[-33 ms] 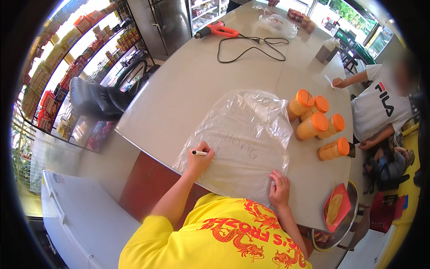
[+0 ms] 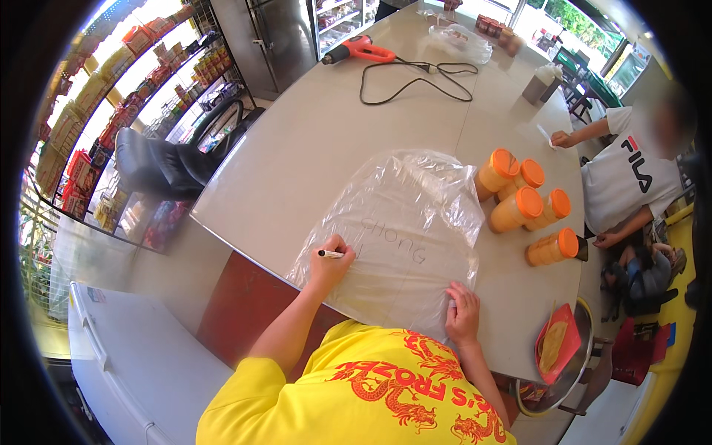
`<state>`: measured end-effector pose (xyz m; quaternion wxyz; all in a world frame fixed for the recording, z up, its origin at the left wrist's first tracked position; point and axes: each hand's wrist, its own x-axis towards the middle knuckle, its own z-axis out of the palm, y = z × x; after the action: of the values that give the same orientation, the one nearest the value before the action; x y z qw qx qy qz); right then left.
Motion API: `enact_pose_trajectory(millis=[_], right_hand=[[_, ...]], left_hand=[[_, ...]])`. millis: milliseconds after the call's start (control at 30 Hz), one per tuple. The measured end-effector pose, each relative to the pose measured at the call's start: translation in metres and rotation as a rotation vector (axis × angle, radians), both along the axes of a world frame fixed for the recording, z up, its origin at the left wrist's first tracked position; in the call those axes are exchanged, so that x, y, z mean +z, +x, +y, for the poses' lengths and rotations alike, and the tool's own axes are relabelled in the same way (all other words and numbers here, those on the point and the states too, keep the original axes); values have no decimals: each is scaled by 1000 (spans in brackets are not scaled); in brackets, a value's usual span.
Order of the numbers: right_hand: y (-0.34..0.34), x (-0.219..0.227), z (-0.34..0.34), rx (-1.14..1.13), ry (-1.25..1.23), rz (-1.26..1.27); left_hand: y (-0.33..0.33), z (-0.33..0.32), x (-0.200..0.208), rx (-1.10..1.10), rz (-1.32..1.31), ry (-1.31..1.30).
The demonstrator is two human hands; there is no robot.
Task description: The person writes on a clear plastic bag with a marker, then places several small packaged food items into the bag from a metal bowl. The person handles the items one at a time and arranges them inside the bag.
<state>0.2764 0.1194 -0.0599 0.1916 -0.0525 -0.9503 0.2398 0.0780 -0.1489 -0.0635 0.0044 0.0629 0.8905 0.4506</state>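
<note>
Lying flat on the pale surface (image 2: 311, 148), a large clear plastic bag (image 2: 400, 230) is being marked by hand. A black marker (image 2: 331, 254) is gripped in the left hand (image 2: 331, 265), fingers curled tightly around it, with the tip set against the bag near its left edge. The right hand (image 2: 463, 315) is pressed flat, fingers spread a little, on the lower right corner of the bag, so that the film is kept taut. One line of dark lettering is already seen across the middle of the bag; the marker is held below and to the left of it, so a second line is judged to be only at its start, if begun at all. Just beside the bag's right edge, four orange-lidded jars (image 2: 528, 211) are grouped, not yet inside the bag. Farther back, an orange heat gun (image 2: 359, 50) with its black cord lies unused.
</note>
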Motion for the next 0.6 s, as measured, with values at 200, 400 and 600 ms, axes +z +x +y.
enact_pose_trajectory(millis=[200,400,600], right_hand=[[-1,0,0,1,-5,-5],[-7,-2,1,-12,0,16],[-6,-3,2,-4,-6,13]], left_hand=[[-4,19,7,-45,34,142],[-5,18,15,-141,-12,-64],[0,17,17,-107,-56,-16]])
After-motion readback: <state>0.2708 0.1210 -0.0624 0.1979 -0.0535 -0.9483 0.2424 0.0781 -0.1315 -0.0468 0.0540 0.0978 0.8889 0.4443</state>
